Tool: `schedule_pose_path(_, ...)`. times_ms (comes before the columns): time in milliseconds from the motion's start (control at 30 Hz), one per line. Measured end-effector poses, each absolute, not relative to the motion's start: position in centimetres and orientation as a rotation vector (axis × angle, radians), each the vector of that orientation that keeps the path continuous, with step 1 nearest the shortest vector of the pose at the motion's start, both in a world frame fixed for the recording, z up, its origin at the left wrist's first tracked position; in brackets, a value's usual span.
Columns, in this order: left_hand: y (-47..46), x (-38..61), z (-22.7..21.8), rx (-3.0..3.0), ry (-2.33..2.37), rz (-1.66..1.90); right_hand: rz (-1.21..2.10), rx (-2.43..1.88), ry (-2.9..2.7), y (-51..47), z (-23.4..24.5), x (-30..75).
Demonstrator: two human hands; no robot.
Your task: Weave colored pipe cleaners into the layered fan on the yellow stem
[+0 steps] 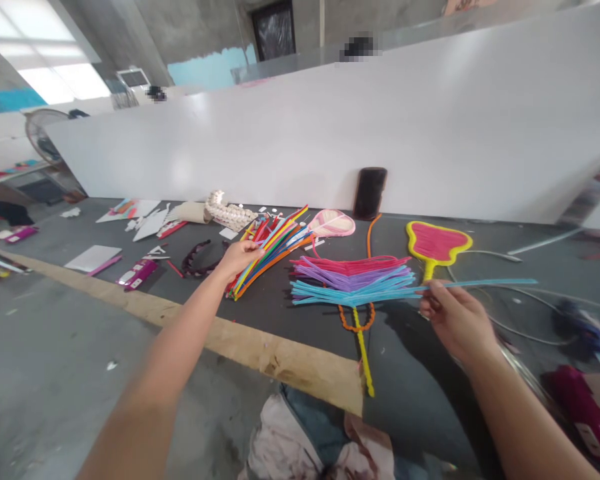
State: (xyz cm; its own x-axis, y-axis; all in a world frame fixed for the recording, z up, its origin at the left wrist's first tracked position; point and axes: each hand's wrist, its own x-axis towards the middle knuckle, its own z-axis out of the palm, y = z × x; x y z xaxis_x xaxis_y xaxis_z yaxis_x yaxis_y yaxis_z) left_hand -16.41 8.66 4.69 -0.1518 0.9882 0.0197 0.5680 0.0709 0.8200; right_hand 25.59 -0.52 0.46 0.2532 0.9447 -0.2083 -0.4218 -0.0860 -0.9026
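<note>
My left hand (243,259) is closed at the near-left side of a bundle of pipe cleaners (273,250) in red, yellow, green, blue and orange. Its fingertips pinch at the bundle; how many strands they grip I cannot tell. Between the thumb and fingers of my right hand (453,313) is a light blue pipe cleaner (495,283), sticking out to the right. Between the hands lies a fan-like piece of bent pipe cleaners (353,280) in pink, purple and light blue bands. A twisted yellow stem (364,360) and an orange loop (347,327) show below it.
A pink shape with yellow edging (437,243) lies beyond my right hand. A dark phone (371,192) leans on the white partition (280,147). A woven cream piece (229,212), a dark spiky band (197,260) and magenta glue-gun-like tools (139,273) lie leftward.
</note>
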Motion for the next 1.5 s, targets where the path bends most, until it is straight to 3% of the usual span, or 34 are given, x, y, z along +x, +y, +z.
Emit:
schedule_pose_path(967,9.8,-15.0,7.6,1.505,1.717,0.934,1.268,-1.126,-0.661,-0.7,0.9,25.2)
schedule_pose_path(1233,11.2,-14.5,9.0,1.54,1.629,1.107,1.274,-1.127,-0.655,-0.7,1.0,25.1)
schedule_pose_path(1500,11.7,-14.3,9.9,1.867,1.783,0.98,1.272,-1.126,-0.626,-0.6,0.7,25.1)
